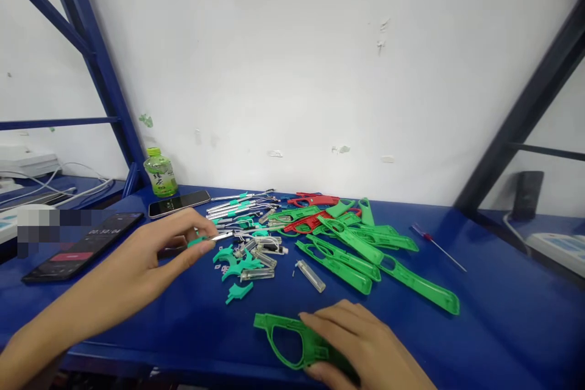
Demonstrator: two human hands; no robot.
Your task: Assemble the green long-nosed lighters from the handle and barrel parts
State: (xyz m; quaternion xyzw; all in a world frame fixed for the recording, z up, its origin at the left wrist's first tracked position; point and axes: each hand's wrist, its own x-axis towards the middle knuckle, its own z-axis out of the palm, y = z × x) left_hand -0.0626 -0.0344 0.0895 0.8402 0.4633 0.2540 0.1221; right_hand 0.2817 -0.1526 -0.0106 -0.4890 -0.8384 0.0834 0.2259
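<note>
L hand (150, 250) pinches 1 metal-tipped part (222, 236), tip pointing R; R hand (356, 335) grips 1 green casing half (312, 344) nr table's (201, 332) front edge, long axis approx L–R, slanting down R, looped end pointing L. Beyond: 1 lone clear cylinder (311, 276), 2 red casings (316, 200) visible, green pile (356, 244) too overlapped to count, 1 screwdriver (428, 237) far R, 2 phones (180, 203) + 1 bottle (161, 175) L
</note>
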